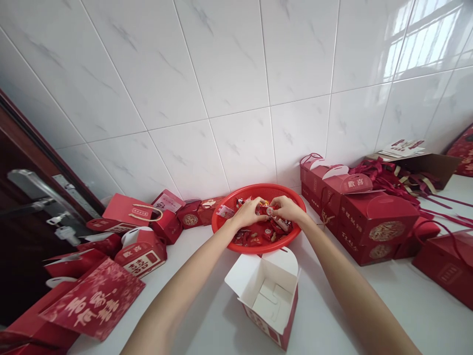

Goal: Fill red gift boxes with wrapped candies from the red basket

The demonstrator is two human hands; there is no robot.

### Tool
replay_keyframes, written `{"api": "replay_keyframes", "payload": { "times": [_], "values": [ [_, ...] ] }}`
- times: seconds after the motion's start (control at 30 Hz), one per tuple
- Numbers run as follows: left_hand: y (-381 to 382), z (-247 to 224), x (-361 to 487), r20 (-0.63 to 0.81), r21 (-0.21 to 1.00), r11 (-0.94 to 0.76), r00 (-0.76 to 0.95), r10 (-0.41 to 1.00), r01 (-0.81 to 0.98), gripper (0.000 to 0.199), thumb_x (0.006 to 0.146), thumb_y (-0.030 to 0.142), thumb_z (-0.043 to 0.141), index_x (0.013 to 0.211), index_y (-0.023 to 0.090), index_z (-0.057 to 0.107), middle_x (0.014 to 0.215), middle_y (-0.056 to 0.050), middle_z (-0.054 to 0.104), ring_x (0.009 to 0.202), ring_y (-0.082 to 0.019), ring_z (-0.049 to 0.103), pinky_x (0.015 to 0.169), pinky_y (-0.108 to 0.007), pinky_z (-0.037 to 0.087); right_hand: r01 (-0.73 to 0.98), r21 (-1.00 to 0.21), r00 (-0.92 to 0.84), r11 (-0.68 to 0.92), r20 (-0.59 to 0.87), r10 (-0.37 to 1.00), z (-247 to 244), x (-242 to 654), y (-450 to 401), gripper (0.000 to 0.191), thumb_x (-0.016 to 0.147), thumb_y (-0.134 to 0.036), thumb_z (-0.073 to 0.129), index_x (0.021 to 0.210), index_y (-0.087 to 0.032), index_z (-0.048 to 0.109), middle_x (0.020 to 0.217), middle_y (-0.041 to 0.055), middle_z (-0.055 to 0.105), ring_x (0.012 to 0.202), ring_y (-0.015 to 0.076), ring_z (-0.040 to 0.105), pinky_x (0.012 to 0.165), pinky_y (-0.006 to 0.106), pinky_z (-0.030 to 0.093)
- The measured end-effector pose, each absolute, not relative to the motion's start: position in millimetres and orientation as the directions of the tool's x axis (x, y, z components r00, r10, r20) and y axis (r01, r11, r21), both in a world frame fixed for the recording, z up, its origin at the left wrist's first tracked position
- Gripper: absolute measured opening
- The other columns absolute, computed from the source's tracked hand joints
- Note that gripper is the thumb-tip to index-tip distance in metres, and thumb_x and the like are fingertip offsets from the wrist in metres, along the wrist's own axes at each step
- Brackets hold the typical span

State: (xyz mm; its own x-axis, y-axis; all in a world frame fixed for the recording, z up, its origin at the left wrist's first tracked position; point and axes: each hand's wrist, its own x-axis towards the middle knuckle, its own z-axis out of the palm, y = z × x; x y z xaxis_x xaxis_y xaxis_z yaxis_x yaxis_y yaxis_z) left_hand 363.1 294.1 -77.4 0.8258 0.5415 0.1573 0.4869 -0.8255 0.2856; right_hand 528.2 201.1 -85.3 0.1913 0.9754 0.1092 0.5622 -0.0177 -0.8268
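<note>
Both my hands are over a red plastic basket (236,245) holding several small red-wrapped candies (254,240). My left hand (248,213) is closed, with its fingertips at a red-wrapped candy (269,211) that bears a round pale label. From the other side, my right hand (288,209) pinches at the same candy, its fingers curled. Just in front of the basket, between my forearms, stands an open gift box (290,315), red outside and white inside. Its flaps are up and nothing shows inside it.
Red gift boxes (377,227) stand to the right, near a brown carton (439,170) and dark red ribbons (373,172). More red boxes and a patterned red bag (96,298) lie left. A tiled wall (236,148) rises behind; a door handle (33,190) is at far left.
</note>
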Motion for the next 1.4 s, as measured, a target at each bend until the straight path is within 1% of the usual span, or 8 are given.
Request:
{"api": "replay_keyframes", "payload": {
  "times": [0.2,0.43,0.57,0.67,0.83,1.0,1.13,1.4],
  "values": [
    [297,-81,361,0.062,0.213,-0.835,0.846,0.53,0.508,0.022,0.087,0.027,0.064,0.106,0.018,0.069,0.116,-0.013,0.068,0.111,-0.032,0.063,0.096,-0.041,0.048,0.466,-0.883,0.329,-0.056,0.114,0.937,-88,530,205,0.017,0.07,-0.009,0.065,0.075,-0.02,0.053,0.06,-0.0027,0.064,0.06,0.0146,0.065,0.055,0.021,0.045],
    [295,-89,365,-0.103,0.197,-0.868,0.89,0.444,0.456,0.07,0.076,0.014,0.067,0.143,0.022,0.053,0.134,-0.013,0.063,0.122,-0.034,0.061,0.099,-0.04,0.049,0.415,-0.908,0.368,-0.052,0.115,0.923,-86,530,205,0.022,0.067,-0.008,0.062,0.076,-0.021,0.048,0.065,-0.003,0.063,0.062,0.0147,0.064,0.052,0.021,0.044],
    [297,-95,365,-0.139,0.215,-0.842,0.869,0.476,0.495,0.059,0.069,0.018,0.072,0.128,0.025,0.066,0.13,-0.013,0.065,0.109,-0.037,0.067,0.087,-0.04,0.053,0.379,-0.925,0.338,-0.015,0.124,0.933,-85,528,201,0.022,0.066,-0.01,0.061,0.084,-0.02,0.053,0.065,-0.004,0.061,0.059,0.0144,0.062,0.05,0.021,0.042],
    [299,-94,365,-0.103,0.278,-0.821,0.865,0.49,0.498,0.041,0.071,0.014,0.068,0.11,0.022,0.073,0.118,-0.011,0.072,0.103,-0.034,0.07,0.089,-0.039,0.054,0.346,-0.937,0.306,0.038,0.151,0.94,-84,528,200,0.015,0.067,-0.011,0.06,0.079,-0.018,0.056,0.069,-0.0031,0.061,0.062,0.0127,0.06,0.053,0.02,0.043],
    [304,-87,365,0.143,0.459,-0.775,0.824,0.548,0.435,0.045,0.085,0.017,0.059,0.13,0.02,0.06,0.137,-0.011,0.064,0.126,-0.027,0.059,0.108,-0.038,0.045,0.27,-0.959,0.317,0.089,0.176,0.932,-85,529,200,0.007,0.072,-0.018,0.062,0.074,-0.018,0.055,0.072,-0.0015,0.06,0.07,0.0123,0.058,0.058,0.019,0.049],
    [313,-88,365,0.301,0.603,-0.715,0.729,0.615,0.354,0.043,0.088,0.024,0.063,0.13,0.02,0.055,0.132,-0.011,0.064,0.121,-0.023,0.061,0.1,-0.035,0.051,0.181,-0.979,0.274,0.099,0.147,0.95,-85,529,199,0.013,0.072,-0.022,0.067,0.074,-0.018,0.055,0.076,0.0003,0.061,0.071,0.0135,0.061,0.056,0.021,0.056],
    [316,-91,364,0.322,0.673,-0.684,0.721,0.614,0.282,0.045,0.086,0.026,0.066,0.128,0.018,0.053,0.117,-0.01,0.066,0.106,-0.019,0.066,0.089,-0.03,0.055,0.157,-0.982,0.207,0.108,0.14,0.968,-82,528,197,0.011,0.07,-0.02,0.07,0.073,-0.016,0.06,0.075,0.0002,0.063,0.067,0.012,0.06,0.055,0.021,0.055],
    [309,-90,364,0.295,0.749,-0.629,0.744,0.6,0.21,0.053,0.081,0.028,0.074,0.129,0.02,0.054,0.118,-0.008,0.067,0.095,-0.017,0.067,0.088,-0.031,0.055,0.188,-0.979,0.177,0.085,0.119,0.977,-81,529,194,0.01,0.063,-0.021,0.07,0.068,-0.015,0.063,0.063,-0.0013,0.061,0.058,0.0115,0.056,0.051,0.021,0.047]
  ]
}}
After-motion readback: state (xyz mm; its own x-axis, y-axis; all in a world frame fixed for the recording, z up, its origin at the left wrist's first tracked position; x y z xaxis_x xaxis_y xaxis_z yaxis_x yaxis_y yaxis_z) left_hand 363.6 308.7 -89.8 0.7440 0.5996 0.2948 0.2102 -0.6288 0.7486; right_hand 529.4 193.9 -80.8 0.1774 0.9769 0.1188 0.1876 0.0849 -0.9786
